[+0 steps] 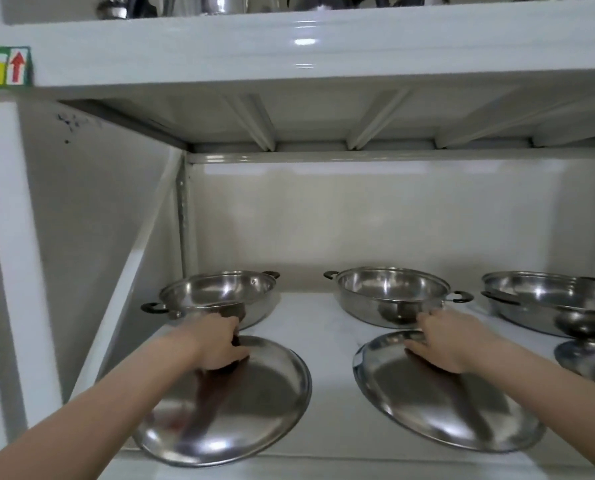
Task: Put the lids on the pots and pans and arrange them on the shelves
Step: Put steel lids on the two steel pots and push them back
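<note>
Three shallow steel pans stand uncovered at the back of the white shelf (327, 341): a left pan (216, 292), a middle pan (389, 292) and a right pan (552, 303). In front of the left pan lies a round steel lid (254, 403); my left hand (219, 344) is closed on its dark knob. Before the middle pan lies a second lid (438, 403), and my right hand (445, 341) grips its far part, the knob hidden under the fingers. A third lid (587, 358) shows at the right edge.
The shelf above (289, 50) hangs low over the pans and carries more steel cookware (219, 5). A white side wall (91, 237) closes the bay on the left. A yellow sticker with a red arrow (5, 65) sits on the upper shelf's front edge.
</note>
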{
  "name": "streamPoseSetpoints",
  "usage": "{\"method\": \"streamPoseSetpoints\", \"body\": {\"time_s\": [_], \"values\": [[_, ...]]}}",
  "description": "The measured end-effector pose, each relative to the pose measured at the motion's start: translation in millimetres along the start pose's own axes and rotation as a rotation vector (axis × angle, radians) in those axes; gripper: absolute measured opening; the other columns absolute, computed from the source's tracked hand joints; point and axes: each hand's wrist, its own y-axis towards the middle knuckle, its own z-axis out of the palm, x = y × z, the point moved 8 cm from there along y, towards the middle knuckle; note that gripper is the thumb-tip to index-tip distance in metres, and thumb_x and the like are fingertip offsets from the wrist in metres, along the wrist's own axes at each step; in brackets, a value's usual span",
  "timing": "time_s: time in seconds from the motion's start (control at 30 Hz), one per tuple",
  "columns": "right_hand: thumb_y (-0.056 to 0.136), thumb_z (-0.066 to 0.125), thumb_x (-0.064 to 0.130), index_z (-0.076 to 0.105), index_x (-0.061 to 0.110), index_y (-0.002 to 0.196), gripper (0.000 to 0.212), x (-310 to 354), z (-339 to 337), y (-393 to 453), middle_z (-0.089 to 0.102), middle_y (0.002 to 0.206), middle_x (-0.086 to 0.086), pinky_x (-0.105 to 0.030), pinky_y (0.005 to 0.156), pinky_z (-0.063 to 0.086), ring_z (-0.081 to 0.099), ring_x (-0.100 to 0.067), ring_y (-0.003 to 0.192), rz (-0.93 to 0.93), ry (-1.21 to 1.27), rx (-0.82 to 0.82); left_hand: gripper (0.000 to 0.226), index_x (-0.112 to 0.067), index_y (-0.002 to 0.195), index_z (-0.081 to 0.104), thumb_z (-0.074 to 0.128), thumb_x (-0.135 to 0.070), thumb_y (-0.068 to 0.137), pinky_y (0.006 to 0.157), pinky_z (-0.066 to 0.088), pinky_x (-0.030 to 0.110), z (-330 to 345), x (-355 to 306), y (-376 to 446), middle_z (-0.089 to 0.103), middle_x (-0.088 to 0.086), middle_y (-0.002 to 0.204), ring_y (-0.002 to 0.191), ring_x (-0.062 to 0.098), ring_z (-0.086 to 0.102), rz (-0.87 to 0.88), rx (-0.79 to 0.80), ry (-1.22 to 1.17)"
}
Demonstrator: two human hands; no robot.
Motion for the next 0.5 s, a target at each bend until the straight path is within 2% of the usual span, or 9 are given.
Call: {"method": "streamPoseSetpoints", "body": {"time_s": [0.17,0.3,0.4,0.5], "values": [[0.095,0.035,0.042,0.054,0.009,0.113,0.043,-2,3,2,0.062,0.116,-0.014,-0.036,0.086,0.051,0.061,-0.030,0.102,-0.002,-0.026,-0.049,0.048,-0.012,0.120,0.047,0.040,-0.050,0.092,0.094,0.040,0.035,4,-4,-4,0.051,0.012,0.129,0.118,0.029,0.050,0.015,0.014,0.012],[0.098,0.030,0.034,0.053,0.008,0.109,0.037,0,3,1,0.062,0.114,-0.015,-0.036,0.082,0.048,0.061,-0.032,0.102,-0.041,-0.069,-0.074,0.042,-0.010,0.118,0.045,0.034,-0.043,0.096,0.096,0.039,0.035,11,-8,-6,0.050,0.013,0.125,0.114,0.029,0.051,0.034,0.021,-0.024],[0.097,0.032,0.031,0.052,0.012,0.096,0.028,2,2,1,0.063,0.111,-0.016,-0.037,0.082,0.047,0.061,-0.032,0.101,-0.073,-0.040,-0.053,0.039,-0.009,0.117,0.046,0.035,-0.040,0.097,0.095,0.039,0.035,6,-10,-7,0.049,0.013,0.124,0.113,0.028,0.051,0.030,-0.004,-0.028],[0.095,0.035,0.033,0.045,0.019,0.084,0.020,6,-19,0,0.064,0.109,-0.015,-0.035,0.080,0.048,0.061,-0.032,0.099,-0.102,-0.008,-0.108,0.039,-0.009,0.115,0.049,0.037,-0.040,0.096,0.095,0.039,0.033,-12,-6,-8,0.051,0.012,0.125,0.114,0.028,0.052,0.023,-0.052,-0.059]]}}
